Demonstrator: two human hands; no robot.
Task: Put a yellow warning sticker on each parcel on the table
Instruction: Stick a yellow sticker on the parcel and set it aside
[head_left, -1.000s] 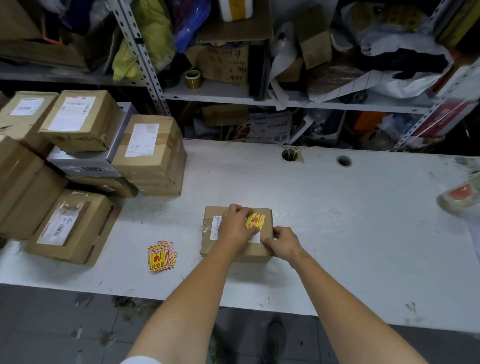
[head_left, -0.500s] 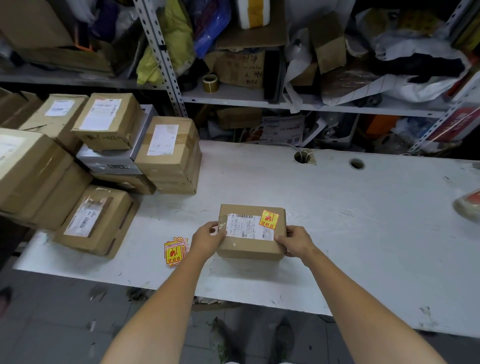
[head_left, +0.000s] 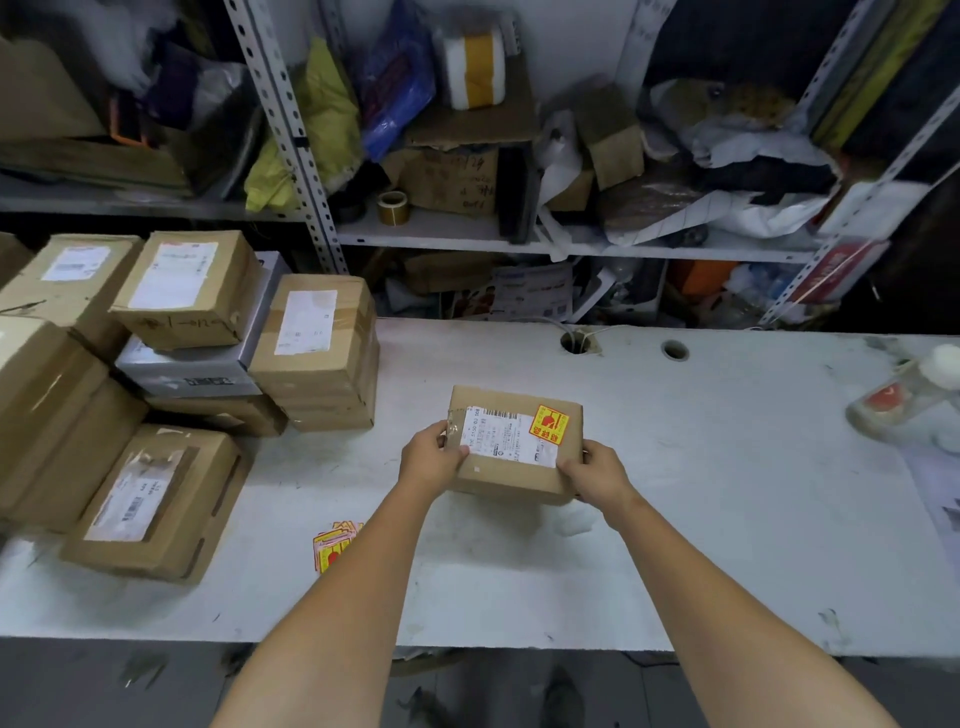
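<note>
**A:** Where's the parcel?

**B:** Between both grips. The left grip is clamped on its left end and the right grip on its right end, thumbs on top. It's over the middle of the counter. A shadow under its near edge suggests it's raised a little, but I can't be sure.

**A:** How will it handle?

**B:** It's a small, stiff cardboard box with square corners, and I'd guess it's light. The taped seams look glossy and could be slick, so bare card should hold better. Take it by the short ends, clear of the sticker. That lies flat on top, just beyond the right grip, and overlaps a corner of the white paper label.

**A:** And around it?

**B:** Nearer the person than the left grip, and a little to its left, is a fanned stack of stickers, thin and shiny. Well to the left of that grip is a pile of parcels, brown card with white labels. No yellow shows on their visible faces, so I'd judge they're still waiting.
</note>
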